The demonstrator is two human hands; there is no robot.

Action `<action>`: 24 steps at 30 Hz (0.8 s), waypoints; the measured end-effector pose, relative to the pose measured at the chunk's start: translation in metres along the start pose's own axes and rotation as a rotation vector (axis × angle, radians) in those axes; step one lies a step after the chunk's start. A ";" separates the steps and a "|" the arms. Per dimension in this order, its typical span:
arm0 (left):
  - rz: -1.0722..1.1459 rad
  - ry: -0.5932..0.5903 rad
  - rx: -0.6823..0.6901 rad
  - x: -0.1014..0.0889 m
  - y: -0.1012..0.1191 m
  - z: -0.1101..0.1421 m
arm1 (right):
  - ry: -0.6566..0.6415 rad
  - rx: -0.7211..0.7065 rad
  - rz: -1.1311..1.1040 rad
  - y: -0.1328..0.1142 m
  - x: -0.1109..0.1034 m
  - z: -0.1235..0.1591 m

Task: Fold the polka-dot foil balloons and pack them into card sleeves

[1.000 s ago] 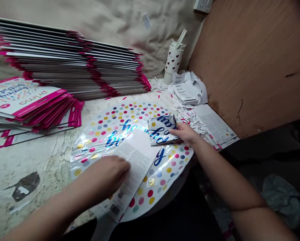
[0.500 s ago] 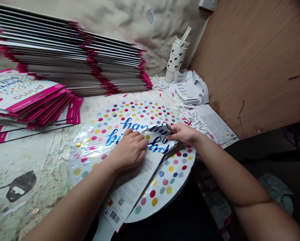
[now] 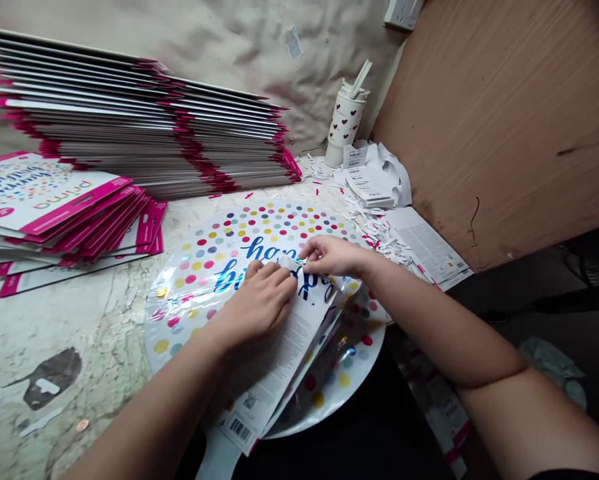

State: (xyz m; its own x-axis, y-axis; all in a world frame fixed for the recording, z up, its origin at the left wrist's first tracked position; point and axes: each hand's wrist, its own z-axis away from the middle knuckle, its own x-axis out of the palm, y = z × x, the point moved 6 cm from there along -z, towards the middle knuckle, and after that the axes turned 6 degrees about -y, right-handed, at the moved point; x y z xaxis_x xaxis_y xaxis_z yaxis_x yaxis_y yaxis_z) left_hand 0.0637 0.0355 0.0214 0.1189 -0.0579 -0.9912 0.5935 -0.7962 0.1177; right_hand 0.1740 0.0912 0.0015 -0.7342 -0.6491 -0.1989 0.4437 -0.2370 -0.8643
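A round white foil balloon (image 3: 199, 267) with coloured dots and blue "happy birthday" lettering lies flat in front of me. Its pale tail (image 3: 219, 455) hangs toward me. On top sits a white printed card (image 3: 269, 363) with a barcode, slanted, and the balloon's right side is partly folded over it. My left hand (image 3: 262, 297) presses on the card and balloon, fingers curled together. At the middle of the lettering my right hand (image 3: 337, 257) pinches the folded balloon edge, close to my left fingertips. My left hand hides part of the card.
A tall stack of pink-edged packs (image 3: 144, 133) stands at the back left, with a smaller pile (image 3: 74, 217) before it. A heart-patterned tumbler (image 3: 345, 123), a label strip (image 3: 374, 183) and paper scraps (image 3: 384, 237) lie at the back right by a brown board (image 3: 504, 133).
My right hand has moved left and slightly up, drawing the balloon's right edge over the card toward my left hand. My left hand has stayed nearly in place. The view has shifted slightly.
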 end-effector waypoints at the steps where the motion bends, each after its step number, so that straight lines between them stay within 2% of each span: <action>1: -0.005 0.000 -0.006 -0.001 -0.001 0.000 | 0.025 -0.011 0.046 -0.002 0.001 0.000; 2: -0.006 -0.003 -0.008 -0.002 -0.002 0.001 | 0.002 -0.022 0.098 -0.003 0.005 0.000; 4: 0.000 -0.016 -0.003 -0.005 -0.003 0.002 | -0.135 -0.056 0.171 -0.002 0.016 0.000; 5: 0.000 -0.019 -0.009 -0.007 -0.005 0.004 | -0.149 -0.088 0.176 -0.002 0.017 0.001; 6: -0.007 -0.013 -0.030 -0.010 -0.006 0.005 | -0.080 -0.135 0.149 -0.002 0.013 0.003; 9: -0.064 0.085 -0.175 -0.022 -0.012 0.011 | 0.322 -0.290 -0.128 0.005 -0.007 0.019; 10: -0.081 0.136 -0.223 -0.027 -0.012 0.013 | 0.355 -0.334 -0.241 0.009 -0.005 0.024; 11: -0.090 0.186 -0.255 -0.032 -0.010 0.014 | 0.308 -0.373 -0.349 0.011 0.002 0.027; 13: -0.088 0.321 -0.284 -0.045 -0.006 0.019 | 0.128 -0.430 -0.519 0.010 0.022 0.031; 15: -0.030 0.516 -0.372 -0.059 -0.008 0.028 | 0.086 -0.500 -0.592 0.004 0.030 0.035; 17: 0.233 0.672 -0.511 -0.066 -0.022 0.040 | 0.133 -0.562 -0.600 -0.003 0.026 0.038; 18: 0.469 0.657 -0.565 -0.061 -0.031 0.043 | 0.146 -0.579 -0.588 -0.006 0.021 0.038; 20: 1.021 0.452 -0.603 -0.038 -0.040 0.039 | 0.138 -0.544 -0.517 -0.010 0.011 0.033; 21: 1.245 0.341 -0.612 -0.026 -0.038 0.038 | 0.152 -0.484 -0.449 -0.009 0.006 0.029; 22: 1.404 0.279 -0.636 -0.016 -0.036 0.038 | 0.209 -0.421 -0.357 -0.008 -0.001 0.026; 23: 1.500 0.282 -0.677 -0.009 -0.036 0.039 | 0.312 -0.379 -0.237 -0.008 -0.009 0.026; 24: 1.547 0.338 -0.721 -0.004 -0.036 0.042 | 0.437 -0.372 -0.090 -0.010 -0.015 0.029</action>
State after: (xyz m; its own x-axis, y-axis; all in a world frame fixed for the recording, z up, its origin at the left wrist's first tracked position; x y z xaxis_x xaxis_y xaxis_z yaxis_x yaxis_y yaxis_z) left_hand 0.0088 0.0390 0.0183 0.9631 -0.2506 0.0979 -0.0247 0.2798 0.9597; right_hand 0.1952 0.0823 0.0267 -0.9397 -0.2611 -0.2210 0.2173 0.0434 -0.9752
